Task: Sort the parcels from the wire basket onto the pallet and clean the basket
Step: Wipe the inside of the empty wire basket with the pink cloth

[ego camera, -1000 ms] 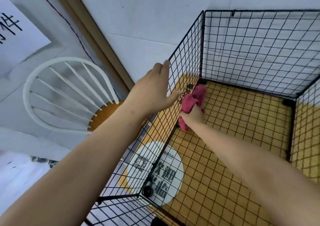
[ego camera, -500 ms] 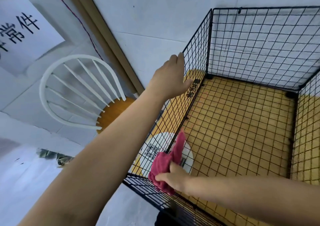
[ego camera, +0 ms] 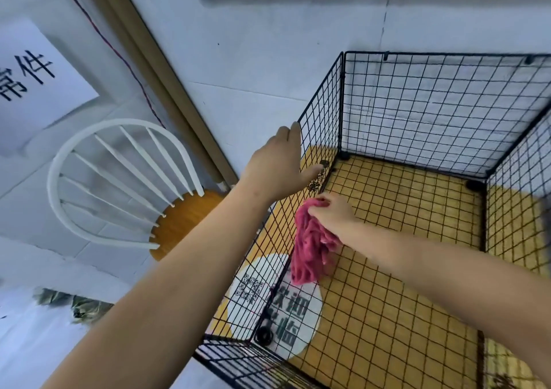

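Note:
The black wire basket (ego camera: 417, 114) stands on a yellow floor mat, and I see no parcels inside it. My left hand (ego camera: 280, 165) grips the top rim of the basket's left wall, thumb inside the mesh. My right hand (ego camera: 332, 214) reaches inside and holds a pink cloth (ego camera: 311, 245) against the inner side of that left wall. The cloth hangs down from my fingers toward the basket floor. No pallet is in view.
A white spindle-back chair (ego camera: 119, 185) with an orange seat stands left of the basket. A white wall runs behind, with a paper sign (ego camera: 32, 78) on the left. A round white floor sticker (ego camera: 280, 308) with a QR code lies under the basket's near left corner.
My right hand carried the pink cloth from the near left corner up and back along the left wall. The left hand kept its grip on the rim.

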